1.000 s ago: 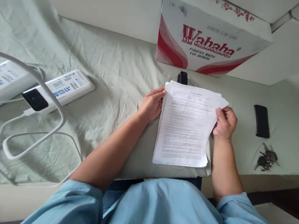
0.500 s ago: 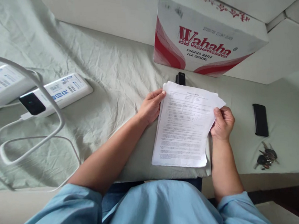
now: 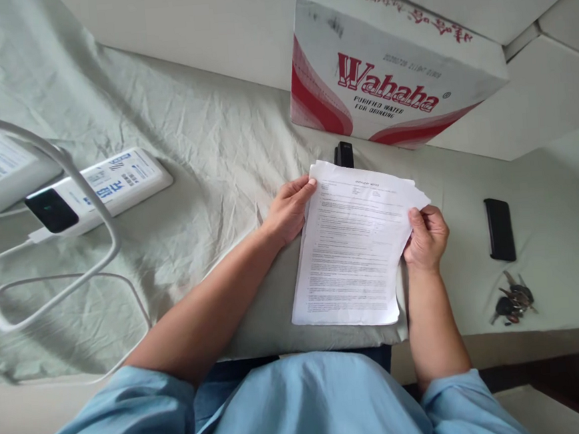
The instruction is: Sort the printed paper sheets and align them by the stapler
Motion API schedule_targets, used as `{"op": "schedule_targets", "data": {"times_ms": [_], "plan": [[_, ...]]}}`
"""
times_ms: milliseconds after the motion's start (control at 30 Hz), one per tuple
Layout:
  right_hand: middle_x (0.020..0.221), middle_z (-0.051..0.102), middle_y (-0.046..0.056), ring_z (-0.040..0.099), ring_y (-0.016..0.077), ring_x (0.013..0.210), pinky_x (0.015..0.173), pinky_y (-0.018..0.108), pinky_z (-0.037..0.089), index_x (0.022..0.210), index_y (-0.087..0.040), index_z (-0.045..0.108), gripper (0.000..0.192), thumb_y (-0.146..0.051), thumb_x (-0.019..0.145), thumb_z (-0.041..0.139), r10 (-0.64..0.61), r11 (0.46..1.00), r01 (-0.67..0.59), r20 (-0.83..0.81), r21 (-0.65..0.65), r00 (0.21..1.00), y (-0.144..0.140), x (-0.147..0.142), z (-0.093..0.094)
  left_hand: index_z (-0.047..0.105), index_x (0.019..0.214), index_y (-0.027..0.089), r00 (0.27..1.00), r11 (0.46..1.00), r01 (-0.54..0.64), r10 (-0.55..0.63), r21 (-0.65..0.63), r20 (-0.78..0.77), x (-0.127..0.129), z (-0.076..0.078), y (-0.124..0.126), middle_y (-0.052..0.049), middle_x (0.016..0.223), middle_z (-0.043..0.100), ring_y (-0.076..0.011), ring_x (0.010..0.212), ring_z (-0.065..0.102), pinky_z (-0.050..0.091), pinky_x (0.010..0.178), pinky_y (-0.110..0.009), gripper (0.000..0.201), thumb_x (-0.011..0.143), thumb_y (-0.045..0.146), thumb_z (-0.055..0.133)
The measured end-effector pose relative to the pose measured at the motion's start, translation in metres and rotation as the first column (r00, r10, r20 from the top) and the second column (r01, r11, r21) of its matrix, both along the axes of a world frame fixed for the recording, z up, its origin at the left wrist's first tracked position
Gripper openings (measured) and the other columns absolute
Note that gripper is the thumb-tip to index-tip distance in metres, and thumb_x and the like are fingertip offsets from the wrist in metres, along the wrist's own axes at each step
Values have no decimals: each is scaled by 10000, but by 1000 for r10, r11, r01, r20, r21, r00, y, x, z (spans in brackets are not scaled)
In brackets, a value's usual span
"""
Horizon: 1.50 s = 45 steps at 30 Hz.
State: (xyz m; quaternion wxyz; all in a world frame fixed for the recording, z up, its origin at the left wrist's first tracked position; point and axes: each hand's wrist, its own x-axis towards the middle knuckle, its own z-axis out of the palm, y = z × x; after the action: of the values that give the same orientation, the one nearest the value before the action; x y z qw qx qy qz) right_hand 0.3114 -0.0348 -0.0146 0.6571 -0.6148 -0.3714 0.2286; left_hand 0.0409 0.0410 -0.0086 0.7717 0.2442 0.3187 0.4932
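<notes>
Underneath everything, a wrinkled pale green sheet covers the surface. At the far side, against the wall, stands a big white and red carton printed "Wahaha". On the left lie two long white power strips, the nearer one with a black charger plugged in, and white cables loop across the sheet toward the near edge. In the middle, close to the person's body, a stack of printed papers lies with its near end on the sheet, its top corners slightly fanned. The left hand rests against the stack's left edge near the top, fingers curled loosely with the tips on the paper; that grip is open rather than clamped. The right hand pinches the stack's right edge, thumb on top and fingers behind, its grip closed on the sheets. Just beyond the stack's top edge, a small black object stands partly hidden by the paper. To the right, well apart from the hands, lie a black phone and, nearer the edge, a bunch of keys.
</notes>
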Motion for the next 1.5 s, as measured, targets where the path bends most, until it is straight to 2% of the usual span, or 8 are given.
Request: {"op": "schedule_targets", "data": {"times_ms": [267,567,733,1000,1333,1500], "plan": [[858,759,2,682,166,808,811,337,558,917,-203,777,371,-504,757,923,-114,993,112,59,40,992,-1,2,2,808,908,148,1000,1000,-4,4,-23,-18,-1,5,-2,-103,895,837,-332,1076,819,668,958,-423,350,792,459,919],[765,715,-17,610,144,718,696,296,501,886,-198,777,378,-503,730,936,-84,996,84,25,10,996,-3,-4,6,802,922,153,998,998,-35,33,-45,-45,0,10,-5,-81,865,830,-303,1058,820,669,933,-386,284,805,395,897],[796,737,-10,632,148,744,721,300,515,893,-201,784,359,-482,737,943,-56,998,56,-3,23,998,-4,-7,6,784,861,152,1000,1000,-19,18,-21,-19,0,10,-5,-81,837,819,-293,1008,820,668,902,-369,321,750,414,932],[800,741,-13,633,144,748,728,295,512,894,-205,791,336,-459,742,949,-42,999,42,-15,26,999,-5,-7,5,758,849,158,998,999,-39,37,-28,-55,1,7,-4,-74,800,795,-298,1013,816,667,879,-368,308,765,412,910],[790,726,-16,623,143,736,729,298,513,893,-202,782,360,-483,736,944,-45,999,45,-1,11,999,-6,-9,5,777,885,155,999,1000,-3,3,10,-38,0,3,-6,-83,825,807,-296,990,822,664,893,-378,418,763,520,940],[781,707,-19,627,153,738,719,305,518,887,-208,768,385,-522,732,928,-52,998,52,32,-21,998,-4,-8,4,795,941,158,998,1000,-5,6,16,-56,0,0,-6,-85,855,818,-290,1010,821,661,892,-364,401,806,517,914]]}}
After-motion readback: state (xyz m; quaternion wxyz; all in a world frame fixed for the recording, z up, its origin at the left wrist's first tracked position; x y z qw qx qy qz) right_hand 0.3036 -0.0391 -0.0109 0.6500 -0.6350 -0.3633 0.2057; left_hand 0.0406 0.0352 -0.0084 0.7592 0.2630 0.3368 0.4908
